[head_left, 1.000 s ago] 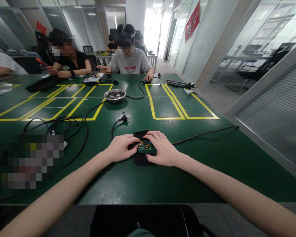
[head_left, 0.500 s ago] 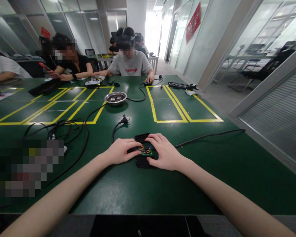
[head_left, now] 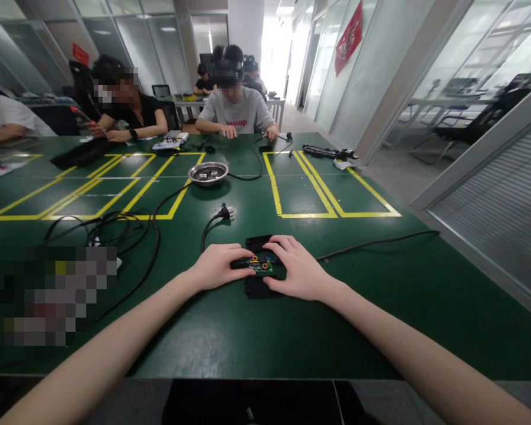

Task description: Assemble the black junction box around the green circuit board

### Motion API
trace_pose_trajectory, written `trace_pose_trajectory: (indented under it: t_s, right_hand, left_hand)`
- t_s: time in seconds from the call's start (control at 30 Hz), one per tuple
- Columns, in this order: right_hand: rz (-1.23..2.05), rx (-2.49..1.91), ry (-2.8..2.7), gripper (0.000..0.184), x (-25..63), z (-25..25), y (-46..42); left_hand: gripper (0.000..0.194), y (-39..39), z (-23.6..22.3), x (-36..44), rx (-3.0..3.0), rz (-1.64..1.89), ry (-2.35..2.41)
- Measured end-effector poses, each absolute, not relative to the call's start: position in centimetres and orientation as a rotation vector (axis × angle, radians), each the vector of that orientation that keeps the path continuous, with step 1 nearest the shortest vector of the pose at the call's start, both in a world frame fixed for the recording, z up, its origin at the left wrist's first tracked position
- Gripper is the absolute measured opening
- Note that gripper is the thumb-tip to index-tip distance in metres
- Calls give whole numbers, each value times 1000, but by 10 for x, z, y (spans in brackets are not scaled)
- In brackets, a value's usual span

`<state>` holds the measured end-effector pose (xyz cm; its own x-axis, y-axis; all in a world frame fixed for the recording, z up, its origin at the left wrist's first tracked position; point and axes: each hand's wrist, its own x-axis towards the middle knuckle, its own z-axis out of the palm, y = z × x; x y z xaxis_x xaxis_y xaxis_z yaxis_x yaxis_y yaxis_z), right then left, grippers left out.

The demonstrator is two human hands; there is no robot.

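A small green circuit board [head_left: 259,265] with orange rings sits in a black plastic case [head_left: 257,287] on the green table [head_left: 292,330]. My left hand [head_left: 216,267] grips the board and case from the left, fingers curled against them. My right hand [head_left: 295,269] closes on them from the right, fingers bent over the top edge. A black cord [head_left: 371,242] runs from under my right hand off to the right.
A loose black plug [head_left: 222,212] lies just beyond the case. A metal bowl [head_left: 207,173] with small parts stands farther back. Tangled black cables [head_left: 110,227] lie at the left. Yellow tape outlines [head_left: 318,195] mark the table. Other people sit at the far end.
My hands and the case stay in nearly the same spot. The person in grey across the table has drawn both hands in front of them.
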<state>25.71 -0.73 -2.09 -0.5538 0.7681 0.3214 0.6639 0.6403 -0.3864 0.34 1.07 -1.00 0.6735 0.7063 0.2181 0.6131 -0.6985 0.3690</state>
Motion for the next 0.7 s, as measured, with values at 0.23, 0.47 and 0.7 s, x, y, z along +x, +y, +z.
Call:
trace_pose_trajectory:
  t_s: [0.23, 0.47, 0.7]
  right_hand:
    - [288, -1144, -2364, 56, 254, -23, -10]
    - [275, -1171, -2375, 59, 253, -19, -13]
    - [285, -1154, -2351, 58, 253, -21, -16]
  left_hand:
    - [31, 10, -9, 5, 2601, 513, 1120]
    - [30, 10, -9, 5, 2583, 534, 1131]
    - [31, 10, -11, 5, 2597, 518, 1136]
